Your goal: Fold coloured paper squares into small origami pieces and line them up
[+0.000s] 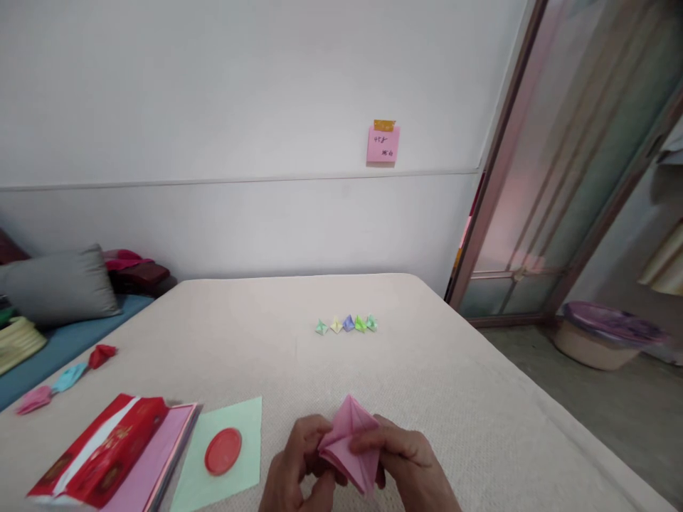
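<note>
A pink folded origami paper (355, 449) is held between both hands near the table's front edge, its pointed tip facing away from me. My left hand (302, 462) grips its left side, fingers curled behind it. My right hand (408, 455) pinches the right side, with a finger lying across the front layer. To the left lies a light green paper sheet (248, 419) with a red round lid-like disc (223, 451) on top. Several small folded paper pieces (348, 323) in green, yellow and violet stand in a row farther back.
A red-and-white packet (107, 444) lies on a stack of coloured paper (154, 466) at left. Beyond it are red (101, 355), blue (69, 377) and pink folded pieces (35, 400). A pink note (383, 146) is taped to the wall. A covered tub (602, 341) stands at right.
</note>
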Tool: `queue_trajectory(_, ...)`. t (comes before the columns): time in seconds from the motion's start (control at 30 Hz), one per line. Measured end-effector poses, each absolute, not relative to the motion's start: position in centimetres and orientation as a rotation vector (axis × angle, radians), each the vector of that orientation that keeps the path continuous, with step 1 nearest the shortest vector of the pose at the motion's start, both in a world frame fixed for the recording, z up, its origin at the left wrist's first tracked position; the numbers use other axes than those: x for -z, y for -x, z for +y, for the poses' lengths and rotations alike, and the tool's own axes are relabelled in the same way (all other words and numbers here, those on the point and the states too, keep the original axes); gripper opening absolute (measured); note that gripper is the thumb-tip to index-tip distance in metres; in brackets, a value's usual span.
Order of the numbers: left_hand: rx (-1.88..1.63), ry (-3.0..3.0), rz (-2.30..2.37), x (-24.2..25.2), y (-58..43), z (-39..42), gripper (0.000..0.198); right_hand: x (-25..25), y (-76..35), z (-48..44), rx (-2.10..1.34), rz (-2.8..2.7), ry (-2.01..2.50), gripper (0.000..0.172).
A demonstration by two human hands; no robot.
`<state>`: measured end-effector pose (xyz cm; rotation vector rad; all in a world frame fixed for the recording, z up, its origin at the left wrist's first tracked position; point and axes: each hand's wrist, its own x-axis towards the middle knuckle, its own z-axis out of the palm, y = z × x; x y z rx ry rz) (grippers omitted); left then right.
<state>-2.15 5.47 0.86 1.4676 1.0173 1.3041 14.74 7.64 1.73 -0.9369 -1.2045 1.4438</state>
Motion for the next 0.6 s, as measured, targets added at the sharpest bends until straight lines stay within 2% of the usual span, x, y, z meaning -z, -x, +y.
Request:
queue_trajectory(0.1, -1.245, -1.49, 1.054, -1.5, 2.3, 5.5, 0.041, -1.9, -14.7, 7.5, -1.444, -1.198, 0.943, 0.024)
queue_trajectory(0.17, -1.216, -1.521, 1.099, -1.7, 2.3, 5.6, 0.038, -1.6, -14.7, 7.6, -1.448, -1.189, 0.927, 0.023)
queue_trajectory(0.3, -1.221, -1.492, 1.075, -1.6, 2.3, 6.0, 0.017, -0.7, -14.6, 7.9, -1.471, -1.197, 0.882, 0.024)
queue_trajectory(0.6, -1.372, -1.431, 0.917, 0.2, 3.2, 6.4, 0.019, -0.5, -14.4, 7.9, -1.503, -1.1, 0.909, 0.025)
